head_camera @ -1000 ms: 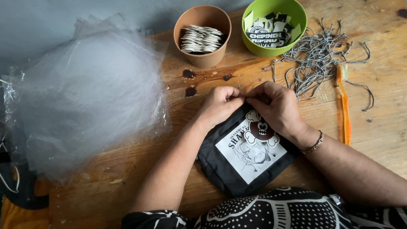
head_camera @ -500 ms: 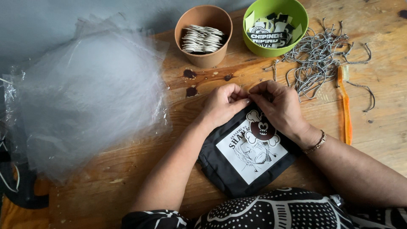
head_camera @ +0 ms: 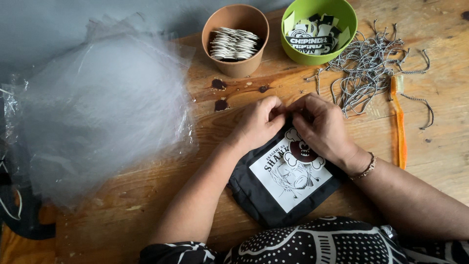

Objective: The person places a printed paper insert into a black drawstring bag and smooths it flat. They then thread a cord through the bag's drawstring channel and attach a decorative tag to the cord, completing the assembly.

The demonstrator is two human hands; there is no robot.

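Observation:
A small black fabric pouch (head_camera: 273, 195) with a white printed picture lies on the wooden table (head_camera: 146, 195) in front of me. My left hand (head_camera: 259, 122) and my right hand (head_camera: 320, 124) meet at the pouch's far edge, fingertips pinched together on it. Whatever sits between the fingertips is hidden. A bracelet circles my right wrist.
A heap of clear plastic bags (head_camera: 97, 107) covers the left side. A brown cup (head_camera: 236, 41) of round tags and a green bowl (head_camera: 320, 29) of printed labels stand at the back. Several grey cords (head_camera: 371, 73) and an orange toothbrush (head_camera: 399, 122) lie at the right.
Both hands stay pinched at the pouch's far edge; the fingers shifted only slightly.

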